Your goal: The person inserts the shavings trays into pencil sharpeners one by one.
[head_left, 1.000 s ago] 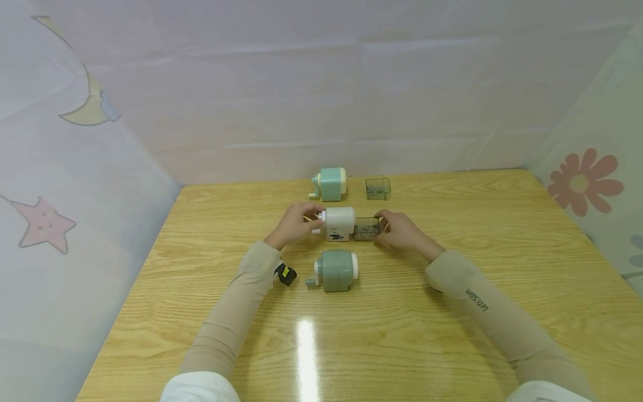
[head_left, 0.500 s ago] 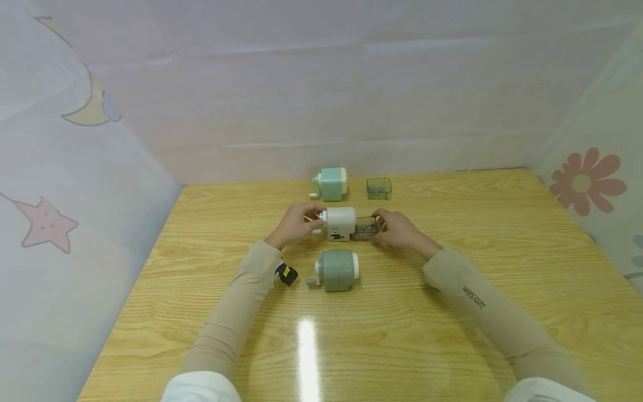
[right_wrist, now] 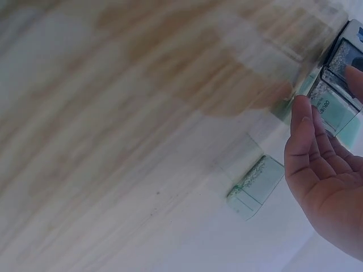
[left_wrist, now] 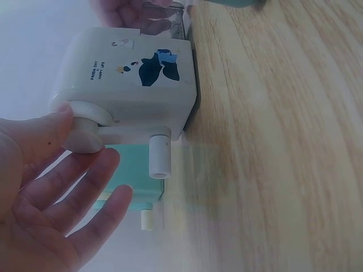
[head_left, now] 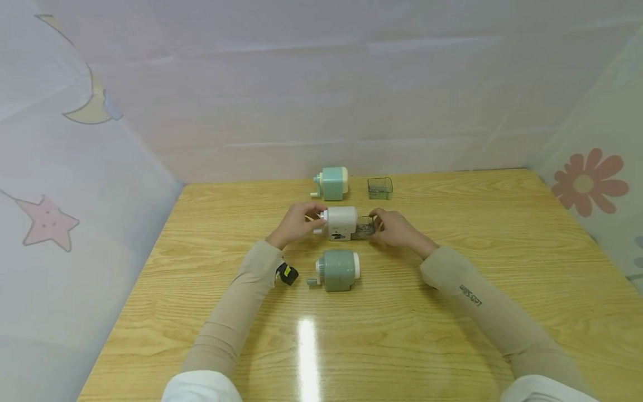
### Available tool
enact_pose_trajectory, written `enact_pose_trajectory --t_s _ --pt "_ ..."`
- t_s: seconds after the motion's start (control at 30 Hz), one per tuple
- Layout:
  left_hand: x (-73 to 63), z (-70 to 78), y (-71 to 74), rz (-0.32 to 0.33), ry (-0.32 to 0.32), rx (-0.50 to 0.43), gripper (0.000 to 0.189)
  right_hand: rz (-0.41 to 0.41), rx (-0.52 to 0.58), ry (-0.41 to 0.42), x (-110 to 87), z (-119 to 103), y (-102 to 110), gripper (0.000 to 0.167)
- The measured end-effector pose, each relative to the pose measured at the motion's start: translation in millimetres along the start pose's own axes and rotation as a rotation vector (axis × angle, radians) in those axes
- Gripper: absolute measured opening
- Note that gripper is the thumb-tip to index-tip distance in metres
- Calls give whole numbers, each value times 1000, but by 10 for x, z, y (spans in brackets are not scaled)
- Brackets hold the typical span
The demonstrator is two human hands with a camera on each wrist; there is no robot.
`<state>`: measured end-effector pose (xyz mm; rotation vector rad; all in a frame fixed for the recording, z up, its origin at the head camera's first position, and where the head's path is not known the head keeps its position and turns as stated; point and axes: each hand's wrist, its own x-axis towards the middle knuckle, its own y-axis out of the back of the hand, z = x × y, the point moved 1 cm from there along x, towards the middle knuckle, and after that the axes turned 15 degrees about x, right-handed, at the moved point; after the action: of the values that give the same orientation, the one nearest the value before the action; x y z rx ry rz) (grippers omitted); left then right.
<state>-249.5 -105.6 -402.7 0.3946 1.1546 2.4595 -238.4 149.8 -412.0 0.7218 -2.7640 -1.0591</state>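
A white pencil sharpener (head_left: 342,223) with a dark printed picture stands mid-table, its crank facing left. My left hand (head_left: 296,224) holds it at the crank end; in the left wrist view the thumb and forefinger pinch the round knob (left_wrist: 85,136) there, the other fingers loosely bent. The sharpener's clear shavings drawer (head_left: 364,225) sticks partly out of its right side, with grey shavings inside. My right hand (head_left: 397,228) pinches the drawer's outer end between thumb and fingers. The right wrist view shows this drawer (right_wrist: 334,107) only partly, cut by the frame edge.
Behind stands a light-blue sharpener (head_left: 333,183), with its clear shavings drawer (head_left: 380,188) lying apart to the right. In front is a dark green sharpener (head_left: 340,271). A black wrist camera (head_left: 288,273) sits at the left sleeve. Cloth walls edge the wooden table (head_left: 392,346).
My right hand has pushed the clear drawer left, so less of it shows outside the white sharpener. My left hand stays at the crank end.
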Motion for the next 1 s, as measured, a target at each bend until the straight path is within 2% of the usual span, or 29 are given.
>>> enact_pose_trajectory --t_s 0.4,0.67,1.0 --pt "5 -10 -5 9 -11 1 30 -4 -20 -9 46 -23 -27 61" --pt "9 -3 -6 -2 21 -6 30 -3 -24 -8 73 -47 -45 62" --pt "7 -10 -11 -1 24 -11 30 -2 -14 -2 83 -78 -64 60"
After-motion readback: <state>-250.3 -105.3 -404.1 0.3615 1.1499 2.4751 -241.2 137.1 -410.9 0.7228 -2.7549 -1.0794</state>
